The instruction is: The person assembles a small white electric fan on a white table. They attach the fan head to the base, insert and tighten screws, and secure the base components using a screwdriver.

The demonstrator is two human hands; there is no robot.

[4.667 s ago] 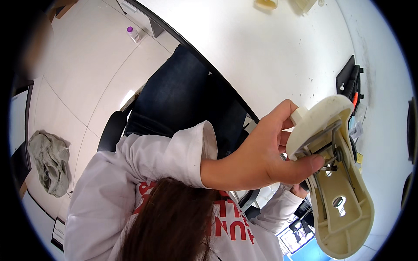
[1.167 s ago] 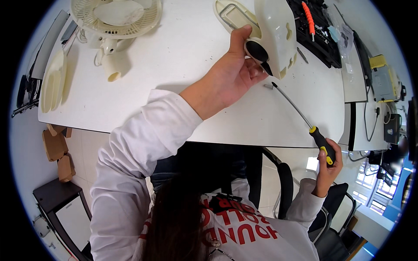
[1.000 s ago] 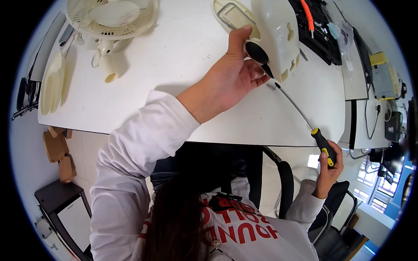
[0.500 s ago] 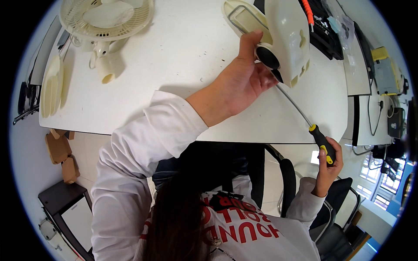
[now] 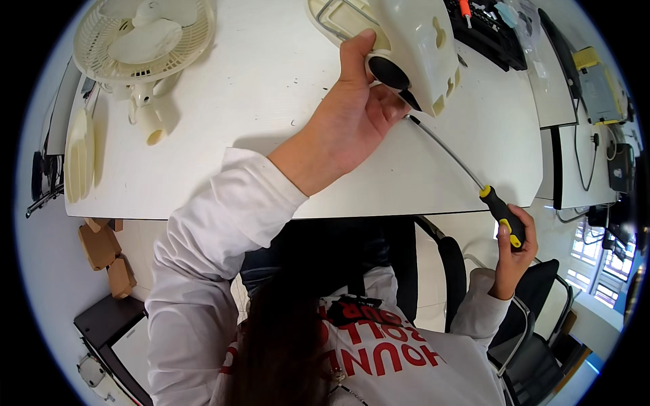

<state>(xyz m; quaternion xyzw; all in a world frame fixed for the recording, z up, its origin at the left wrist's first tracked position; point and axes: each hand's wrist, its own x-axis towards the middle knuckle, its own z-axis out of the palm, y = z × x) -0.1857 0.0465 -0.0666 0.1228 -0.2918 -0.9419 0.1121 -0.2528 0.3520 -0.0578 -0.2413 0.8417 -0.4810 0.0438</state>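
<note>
My left hand [image 5: 342, 125] is closed on the edge of a cream plastic housing [image 5: 413, 44], which is held tilted above the table. Its thumb lies on top, beside a black oval part [image 5: 388, 73], and its fingers curl beneath. A bent grey metal rod [image 5: 332, 28] shows on the housing's far left side. In my right hand [image 5: 516, 260], off the table's front edge, is a screwdriver [image 5: 497, 206] with a black and yellow handle. Its shaft slants up and left, and the dark tip shows right by my left fingertips. Whether it touches them cannot be seen.
On the white table [image 5: 257, 183], a cream fan head [image 5: 145, 40] lies at the far left, with a long cream plastic piece [image 5: 80, 155] near the left edge. A black tool case [image 5: 491, 34] sits at the far right. Chairs [image 5: 535, 311] stand behind my right arm.
The screwdriver's tip now shows clearly beside my left fingertips, where it was hidden before. The table and the held housing have shifted left and up in view. Both hands keep their holds.
</note>
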